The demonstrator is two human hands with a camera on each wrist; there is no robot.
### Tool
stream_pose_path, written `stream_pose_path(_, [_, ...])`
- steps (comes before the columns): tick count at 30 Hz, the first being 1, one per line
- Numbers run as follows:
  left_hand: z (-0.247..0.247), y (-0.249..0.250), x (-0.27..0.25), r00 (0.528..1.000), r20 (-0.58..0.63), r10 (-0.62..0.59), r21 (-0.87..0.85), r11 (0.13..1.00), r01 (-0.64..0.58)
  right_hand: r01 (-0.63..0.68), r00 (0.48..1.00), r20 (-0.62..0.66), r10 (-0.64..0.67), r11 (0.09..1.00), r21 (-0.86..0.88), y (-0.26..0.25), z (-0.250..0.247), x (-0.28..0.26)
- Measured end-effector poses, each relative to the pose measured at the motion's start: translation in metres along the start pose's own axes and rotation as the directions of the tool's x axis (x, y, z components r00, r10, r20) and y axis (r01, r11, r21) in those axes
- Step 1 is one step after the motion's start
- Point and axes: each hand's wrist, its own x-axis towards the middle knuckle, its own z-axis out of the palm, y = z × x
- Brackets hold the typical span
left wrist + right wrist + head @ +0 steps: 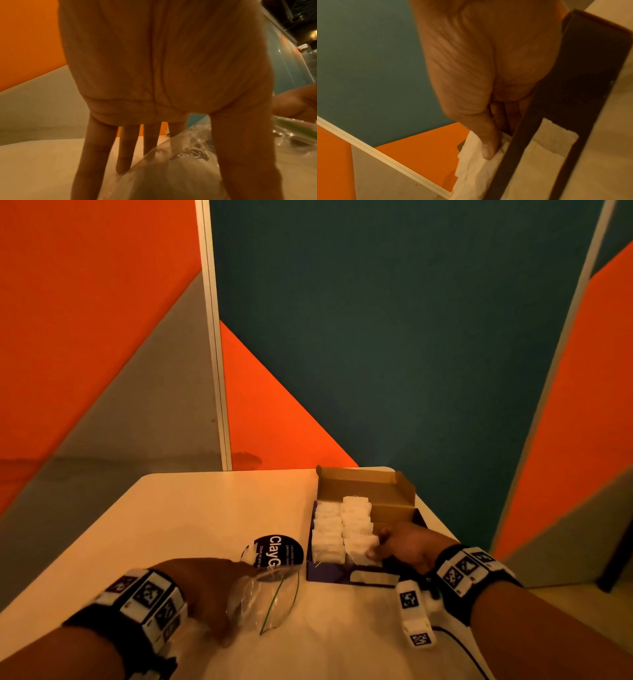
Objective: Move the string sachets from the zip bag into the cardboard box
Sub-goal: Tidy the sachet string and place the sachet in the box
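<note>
The clear zip bag (274, 601), with a round black label and a green zip line, lies on the table near its front. My left hand (236, 601) rests on it, its straight fingers (123, 148) pressing the plastic (197, 148). A white sachet (171, 178) shows through the bag. To the right stands the open cardboard box (394, 494), dark outside, with two rows of white sachets (329, 529) inside. My right hand (375, 546) is at the box's near right part. Its thumb (488, 148) and fingers pinch a white sachet (474, 169) beside the dark box wall (573, 81).
The pale table (188, 525) ends just behind the box, against orange, grey and teal wall panels. The box's brown lid (359, 484) stands open at the back. A thin black cable (459, 645) trails from my right wrist over the table's near right part.
</note>
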Motion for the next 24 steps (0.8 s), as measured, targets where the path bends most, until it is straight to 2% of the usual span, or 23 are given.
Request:
stream_pose_path(8, [0.003, -0.002, 0.006, 0.999, -0.036, -0.020, -0.010, 1.000, 0.020, 0.008, 0.996, -0.088, -0.012, 0.999, -0.042, 0.008, 0.004, 0.012])
stream_pose_path(12, [0.005, -0.005, 0.008, 0.998, -0.050, -0.042, 0.009, 0.999, 0.043, -0.009, 1.000, -0.028, 0.011, 0.999, 0.044, 0.013, -0.001, 0.011])
stream_pose_path(15, [0.006, -0.004, 0.008, 0.998, -0.049, -0.050, 0.025, 0.998, 0.051, -0.011, 0.999, -0.037, 0.010, 1.000, -0.028, 0.013, 0.000, 0.011])
stream_pose_path(20, [0.007, -0.005, 0.011, 0.997, -0.055, -0.049, 0.033, 0.998, 0.051, 0.048, 0.990, -0.122, -0.070, 0.983, -0.176, 0.016, 0.006, 0.017])
stream_pose_path(24, [0.007, -0.007, 0.013, 0.998, -0.049, -0.048, 0.025, 0.999, 0.049, 0.041, 0.982, -0.167, -0.084, 0.969, -0.243, 0.020, 0.010, 0.020])
